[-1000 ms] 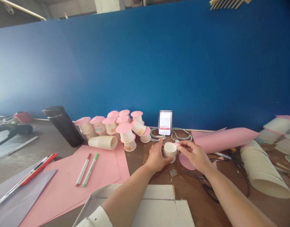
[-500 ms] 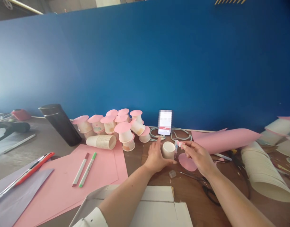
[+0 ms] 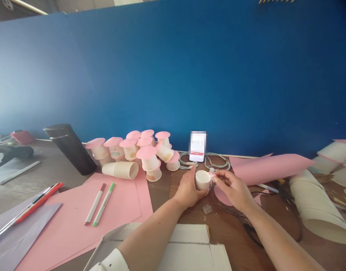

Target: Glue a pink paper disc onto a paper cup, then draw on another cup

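Observation:
A small white paper cup (image 3: pixel 202 180) stands mouth up on the brown table. My left hand (image 3: pixel 186 190) is curved around its left side, with the thumb at the front. Against the cup's right wall, my right hand (image 3: pixel 235 191) pinches a small pink piece (image 3: pixel 212 175) between thumb and fingers; its exact kind is too small to tell. A pink paper disc (image 3: pixel 222 195) lies partly under my right hand. Close in front of the cup is a little clear plastic block (image 3: pixel 207 209). Dark-handled scissors (image 3: pixel 250 227) rest beside my right forearm.
Several cups with pink paper tops (image 3: pixel 147 153) stand back left, near stacked cups (image 3: pixel 120 170), a black bottle (image 3: pixel 72 150) and two markers (image 3: pixel 103 205) on pink sheets (image 3: pixel 68 210). A phone (image 3: pixel 197 146) leans behind. Rolled pink paper (image 3: pixel 274 168) and larger stacked cups (image 3: pixel 316 207) lie right.
My right hand has moved slightly left, bringing the pink piece against the cup's right side. My left hand now wraps the cup more closely.

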`<state>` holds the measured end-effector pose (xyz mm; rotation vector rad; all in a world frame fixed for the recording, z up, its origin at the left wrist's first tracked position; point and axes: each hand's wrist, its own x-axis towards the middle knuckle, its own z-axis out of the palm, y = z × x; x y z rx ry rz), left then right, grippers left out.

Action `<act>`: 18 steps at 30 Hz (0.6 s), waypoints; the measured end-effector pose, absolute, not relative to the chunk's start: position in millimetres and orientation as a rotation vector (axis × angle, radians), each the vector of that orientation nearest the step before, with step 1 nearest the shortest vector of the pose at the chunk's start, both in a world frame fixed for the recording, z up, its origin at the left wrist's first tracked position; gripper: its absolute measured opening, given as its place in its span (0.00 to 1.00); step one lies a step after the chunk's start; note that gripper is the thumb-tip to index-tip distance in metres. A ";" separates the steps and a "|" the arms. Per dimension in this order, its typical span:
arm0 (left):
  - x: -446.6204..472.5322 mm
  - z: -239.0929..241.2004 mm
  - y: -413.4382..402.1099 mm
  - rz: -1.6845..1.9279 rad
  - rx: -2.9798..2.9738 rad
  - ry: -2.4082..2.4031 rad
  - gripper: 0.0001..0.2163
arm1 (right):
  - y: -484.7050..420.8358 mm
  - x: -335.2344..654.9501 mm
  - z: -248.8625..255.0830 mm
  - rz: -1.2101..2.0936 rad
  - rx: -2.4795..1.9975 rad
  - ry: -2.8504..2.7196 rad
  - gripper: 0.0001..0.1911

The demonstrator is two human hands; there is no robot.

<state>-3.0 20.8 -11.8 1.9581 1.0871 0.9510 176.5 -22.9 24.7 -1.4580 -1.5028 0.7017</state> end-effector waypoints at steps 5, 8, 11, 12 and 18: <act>-5.7 -9.4 19.1 0.912 1.953 1.103 0.45 | -24.6 177.5 30.2 0.695 -1.481 -1.416 0.20; -6.4 -8.8 18.1 0.889 1.973 1.116 0.44 | -26.4 176.3 35.7 0.727 -1.446 -1.364 0.20; -6.2 -8.1 17.4 0.888 1.984 1.120 0.44 | -27.1 173.8 34.6 0.708 -1.436 -1.445 0.18; -6.0 -7.8 17.3 0.889 1.985 1.120 0.44 | -27.0 172.9 33.1 0.681 -1.449 -1.488 0.18; -6.0 -6.6 17.7 0.856 1.996 1.130 0.43 | -24.4 172.9 26.5 0.620 -1.512 -1.557 0.17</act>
